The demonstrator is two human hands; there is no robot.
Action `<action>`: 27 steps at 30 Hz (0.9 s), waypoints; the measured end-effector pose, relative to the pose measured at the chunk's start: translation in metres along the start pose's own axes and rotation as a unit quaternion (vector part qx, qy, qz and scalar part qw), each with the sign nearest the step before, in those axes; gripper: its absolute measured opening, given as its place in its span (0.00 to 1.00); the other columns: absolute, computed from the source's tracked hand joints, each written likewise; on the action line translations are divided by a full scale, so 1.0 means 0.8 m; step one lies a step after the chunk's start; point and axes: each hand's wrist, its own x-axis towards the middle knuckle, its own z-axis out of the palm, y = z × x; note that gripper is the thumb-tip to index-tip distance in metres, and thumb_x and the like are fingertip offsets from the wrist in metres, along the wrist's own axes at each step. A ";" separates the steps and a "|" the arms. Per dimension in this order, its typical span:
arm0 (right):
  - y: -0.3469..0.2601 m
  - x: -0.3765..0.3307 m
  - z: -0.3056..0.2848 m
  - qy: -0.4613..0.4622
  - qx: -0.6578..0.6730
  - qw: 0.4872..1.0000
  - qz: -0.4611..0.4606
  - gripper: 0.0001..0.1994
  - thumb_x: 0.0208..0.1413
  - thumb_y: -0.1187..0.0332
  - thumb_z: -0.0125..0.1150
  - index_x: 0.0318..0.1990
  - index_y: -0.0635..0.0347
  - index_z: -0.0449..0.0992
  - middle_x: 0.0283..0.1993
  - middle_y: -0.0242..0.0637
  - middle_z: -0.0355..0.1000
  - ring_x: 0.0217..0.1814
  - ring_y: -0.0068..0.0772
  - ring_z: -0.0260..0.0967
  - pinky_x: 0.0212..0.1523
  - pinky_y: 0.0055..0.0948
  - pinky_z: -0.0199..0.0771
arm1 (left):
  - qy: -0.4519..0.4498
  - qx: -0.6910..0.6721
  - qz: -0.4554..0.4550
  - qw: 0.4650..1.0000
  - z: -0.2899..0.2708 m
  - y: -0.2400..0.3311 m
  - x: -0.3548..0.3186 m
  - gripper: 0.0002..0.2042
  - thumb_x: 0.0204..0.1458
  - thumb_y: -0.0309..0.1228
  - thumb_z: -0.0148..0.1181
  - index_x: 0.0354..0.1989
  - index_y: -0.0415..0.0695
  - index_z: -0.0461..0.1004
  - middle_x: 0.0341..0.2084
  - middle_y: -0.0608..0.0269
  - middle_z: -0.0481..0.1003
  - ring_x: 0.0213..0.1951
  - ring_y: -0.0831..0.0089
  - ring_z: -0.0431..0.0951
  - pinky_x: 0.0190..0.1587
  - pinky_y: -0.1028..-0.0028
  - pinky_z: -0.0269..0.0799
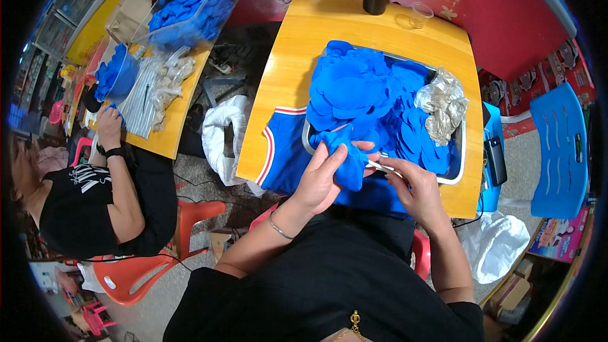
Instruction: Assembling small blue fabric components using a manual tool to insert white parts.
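The left hand pinches a blue fabric piece at the tray's near edge — thin, limp, light, best gripped at its rim. The right hand is closed on a slim white tool touching the piece.

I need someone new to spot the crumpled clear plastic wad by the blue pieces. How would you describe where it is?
Start at the yellow wooden table in front of the person and find the metal tray heaped with blue fabric pieces. The crumpled clear plastic wad sits at the tray's right end, on top of the heap. It is the only shiny, silvery-grey thing among the flat blue pieces.
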 end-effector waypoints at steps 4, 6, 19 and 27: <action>0.001 -0.002 0.008 -0.008 0.018 1.000 -0.005 0.13 0.51 0.82 0.55 0.45 0.62 0.74 0.36 0.41 0.75 0.30 0.27 0.73 0.30 0.23 0.71 | -0.002 -0.012 0.002 1.000 0.004 0.001 0.000 0.21 0.63 0.34 0.41 0.63 0.46 0.50 0.53 0.50 0.66 0.54 0.59 0.70 0.53 0.59 0.69; -0.002 -0.001 0.016 0.011 0.037 0.999 0.004 0.13 0.52 0.83 0.53 0.45 0.62 0.73 0.35 0.40 0.75 0.29 0.26 0.73 0.28 0.23 0.70 | 0.006 -0.015 -0.007 1.000 0.001 -0.002 0.002 0.21 0.63 0.33 0.41 0.64 0.46 0.49 0.55 0.48 0.65 0.54 0.59 0.70 0.53 0.61 0.68; -0.025 0.003 0.016 0.083 -0.217 0.972 -0.028 0.10 0.49 0.71 0.60 0.40 0.50 0.77 0.24 0.34 0.69 0.22 0.36 0.70 0.20 0.32 0.66 | 0.034 -0.012 0.030 0.999 0.002 0.003 0.000 0.23 0.63 0.31 0.41 0.65 0.44 0.46 0.55 0.47 0.65 0.54 0.65 0.69 0.53 0.70 0.68; -0.026 0.008 0.030 0.076 -0.052 0.996 0.003 0.11 0.49 0.75 0.59 0.42 0.53 0.75 0.27 0.38 0.72 0.25 0.40 0.72 0.23 0.35 0.69 | 0.042 0.141 0.103 0.984 -0.005 -0.010 0.004 0.23 0.62 0.28 0.42 0.65 0.42 0.47 0.54 0.44 0.66 0.52 0.63 0.71 0.55 0.66 0.66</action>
